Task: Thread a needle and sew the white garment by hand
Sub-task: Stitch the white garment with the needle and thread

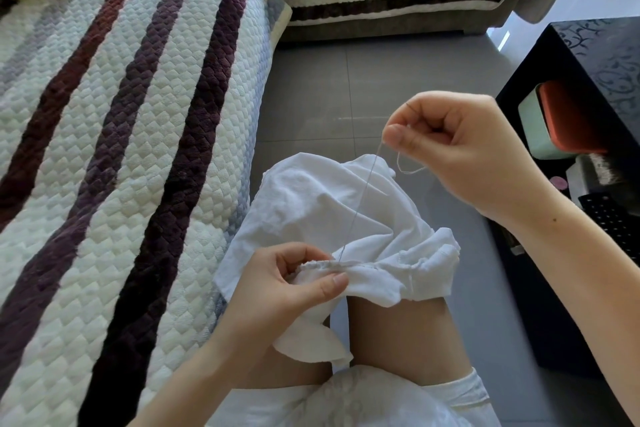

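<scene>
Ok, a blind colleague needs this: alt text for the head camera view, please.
A person sews a white garment on their lap: the left hand pinches the seam, the raised right hand holds the thread taut. A striped sofa lies left.

The garment (332, 211) is plain white, and the thread (360, 208) across it is pale grey. The sofa cover (104, 114) is cream with a quilted diamond pattern and stripes of dark purple, brown and light grey. The floor (346, 80) is grey tile. The table (606, 55) is black with a scrolling vine pattern, and the box (554, 121) under it is mint green and orange.
</scene>
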A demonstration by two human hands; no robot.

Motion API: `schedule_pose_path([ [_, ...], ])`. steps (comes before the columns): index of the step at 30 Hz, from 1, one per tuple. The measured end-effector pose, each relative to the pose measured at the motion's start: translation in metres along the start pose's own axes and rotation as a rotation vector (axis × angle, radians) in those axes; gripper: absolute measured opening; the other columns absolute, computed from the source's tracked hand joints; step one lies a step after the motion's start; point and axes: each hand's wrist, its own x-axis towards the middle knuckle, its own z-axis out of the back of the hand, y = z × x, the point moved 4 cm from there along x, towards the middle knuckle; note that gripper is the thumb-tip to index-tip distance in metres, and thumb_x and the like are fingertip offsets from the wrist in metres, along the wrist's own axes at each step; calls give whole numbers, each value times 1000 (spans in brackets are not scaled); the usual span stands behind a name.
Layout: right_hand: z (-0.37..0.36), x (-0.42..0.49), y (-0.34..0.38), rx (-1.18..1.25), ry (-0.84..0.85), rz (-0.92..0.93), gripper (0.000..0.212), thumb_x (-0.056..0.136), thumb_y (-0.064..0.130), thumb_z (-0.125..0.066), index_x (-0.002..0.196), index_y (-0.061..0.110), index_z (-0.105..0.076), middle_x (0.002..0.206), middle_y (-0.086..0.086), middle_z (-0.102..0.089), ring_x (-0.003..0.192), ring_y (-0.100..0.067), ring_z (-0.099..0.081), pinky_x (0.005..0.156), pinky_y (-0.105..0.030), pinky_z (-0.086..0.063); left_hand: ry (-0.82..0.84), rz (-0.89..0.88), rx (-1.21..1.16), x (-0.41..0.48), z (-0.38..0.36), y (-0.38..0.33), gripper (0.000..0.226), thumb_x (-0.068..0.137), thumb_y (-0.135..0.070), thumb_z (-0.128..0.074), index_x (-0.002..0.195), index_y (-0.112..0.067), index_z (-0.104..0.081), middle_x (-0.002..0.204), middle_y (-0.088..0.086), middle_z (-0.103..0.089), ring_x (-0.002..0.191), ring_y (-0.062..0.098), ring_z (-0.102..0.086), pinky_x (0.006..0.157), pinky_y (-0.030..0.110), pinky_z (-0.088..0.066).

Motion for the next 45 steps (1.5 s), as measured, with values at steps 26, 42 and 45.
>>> schedule_pose_path([
  [26, 3, 12, -50, -153, -528, -100, 14, 88, 18, -56, 76, 14, -57, 61, -8, -55, 55, -29, -51, 54, -41, -44, 76, 74, 42, 0, -7, -2, 15, 57, -30, -79, 54, -22, -68, 54, -7, -58, 51, 2, -52, 49, 10, -37],
  [42, -29, -52, -28, -113, 1, -286, 49, 82, 58, -62, 57, 15, -66, 38, 7, -34, 39, -8, -29, 44, -22, -26, 35, -40, 20, 7, -10, -10, 11, 66, -31, -73, 74, -24, -76, 69, -5, -71, 66, 3, -65, 59, 13, -45],
  [45, -52, -68, -18, 70, 207, -480, 52, 74, 59, -54, 67, 12, -74, 41, 2, -48, 42, -3, -38, 46, -19, -29, 31, -99, 81, 6, -13, -14, 9, 70, -34, -79, 75, -27, -76, 65, -7, -70, 61, 2, -62, 57, 13, -43],
])
